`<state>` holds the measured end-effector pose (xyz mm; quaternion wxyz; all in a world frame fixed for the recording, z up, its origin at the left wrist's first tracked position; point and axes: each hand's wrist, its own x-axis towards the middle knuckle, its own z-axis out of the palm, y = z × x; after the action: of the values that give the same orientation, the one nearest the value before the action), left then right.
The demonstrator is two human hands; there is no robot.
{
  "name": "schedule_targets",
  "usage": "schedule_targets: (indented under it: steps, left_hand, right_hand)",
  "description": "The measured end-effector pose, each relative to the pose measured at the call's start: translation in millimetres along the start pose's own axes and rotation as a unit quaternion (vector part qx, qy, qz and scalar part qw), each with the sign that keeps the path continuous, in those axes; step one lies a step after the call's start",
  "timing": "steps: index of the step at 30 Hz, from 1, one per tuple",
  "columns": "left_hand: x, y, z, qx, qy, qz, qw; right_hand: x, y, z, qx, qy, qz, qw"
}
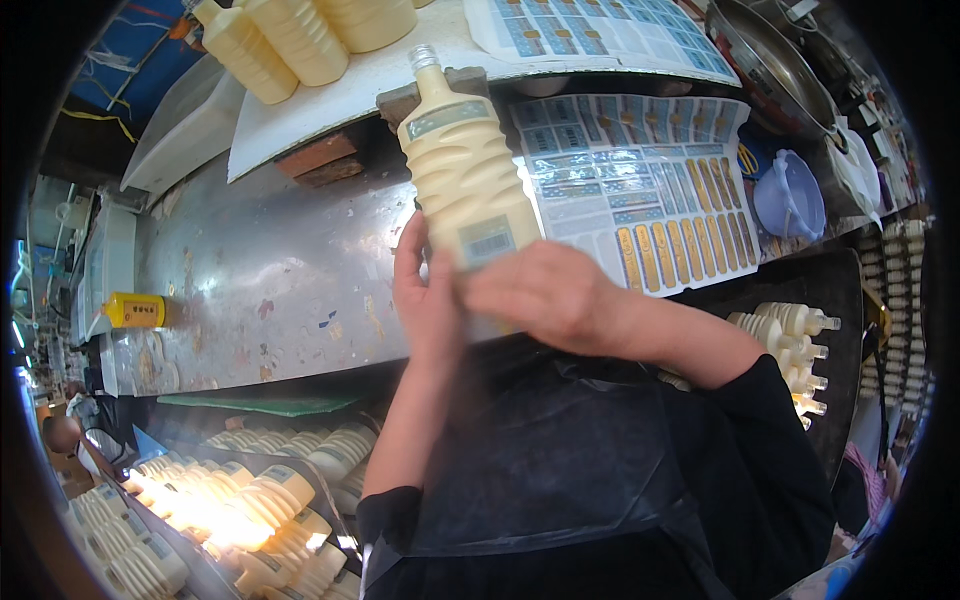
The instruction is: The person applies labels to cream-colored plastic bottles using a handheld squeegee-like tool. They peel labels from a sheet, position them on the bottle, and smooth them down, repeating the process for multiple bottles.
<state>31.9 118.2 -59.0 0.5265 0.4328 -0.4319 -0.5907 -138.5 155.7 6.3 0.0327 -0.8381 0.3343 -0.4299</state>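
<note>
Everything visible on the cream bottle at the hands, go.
The cream, plastic-looking bottle has a broad body with wavy slanting ridges, a narrow neck and a silvery, threaded-looking mouth without a visible cap. A grey-blue strip label crosses its shoulder; a grey-blue rectangular label sits near its base. Its neck points away from the person. The bare left hand touches its lower left; the right hand blurs by its base, contact unclear.

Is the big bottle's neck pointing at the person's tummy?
No, the cream bottle points its neck away, with the left hand at its near end.
</note>
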Motion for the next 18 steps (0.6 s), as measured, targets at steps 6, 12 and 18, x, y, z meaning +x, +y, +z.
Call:
schedule_targets:
  steps: [6,12,18]
  left_hand:
    - [-1.0,1.8,7.6,0.035,0.022,0.046,0.998]
    - [6.2,-6.3,15.1,0.267,0.050,0.124,0.954]
    - [8.3,-15.3,8.2,0.163,0.034,0.114,0.979]
  right_hand:
    - [5.6,-7.3,9.0,0.141,0.176,0.373,0.900]
    - [-5.3,9.7,12.7,0.000,0.105,0.334,0.937]
    - [5.8,15.6,-7.8,0.107,0.087,0.348,0.927]
